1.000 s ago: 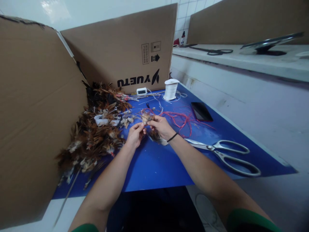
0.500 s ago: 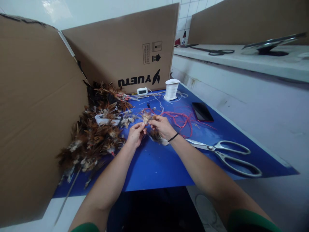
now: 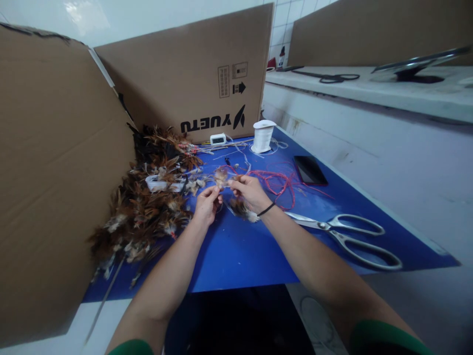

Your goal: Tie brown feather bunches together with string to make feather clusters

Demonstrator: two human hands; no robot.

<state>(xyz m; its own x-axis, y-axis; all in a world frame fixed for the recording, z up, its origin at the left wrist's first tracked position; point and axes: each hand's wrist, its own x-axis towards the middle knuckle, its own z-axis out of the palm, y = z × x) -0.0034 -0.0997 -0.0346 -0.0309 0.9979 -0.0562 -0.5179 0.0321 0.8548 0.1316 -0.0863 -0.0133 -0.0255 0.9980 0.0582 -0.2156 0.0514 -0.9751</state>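
Note:
My left hand (image 3: pixel 208 203) is closed, thumb and fingertips pinching a small tuft of pale brown feathers (image 3: pixel 220 176). Close beside it, my right hand (image 3: pixel 250 192) is pinched too, with a small brown feather (image 3: pixel 235 178) showing at its fingertips. A narrow gap lies between the two sets of fingertips. Below my right hand, a dark feather bundle with a white end (image 3: pixel 244 211) lies on the blue table (image 3: pixel 240 261). Red cord (image 3: pixel 275 181) is loosely coiled just beyond my right hand.
Brown feather bundles (image 3: pixel 144 212) are heaped at left against a cardboard panel (image 3: pixel 55 148). Large scissors (image 3: pixel 323 226) lie at right, near a dark phone (image 3: pixel 310 170). A white spool (image 3: pixel 262 138) and a small digital display (image 3: pixel 218 139) stand at the back.
My fingertips have drawn slightly apart, the left hand and its feather tuft shifting a little left. Everything on the table stays put.

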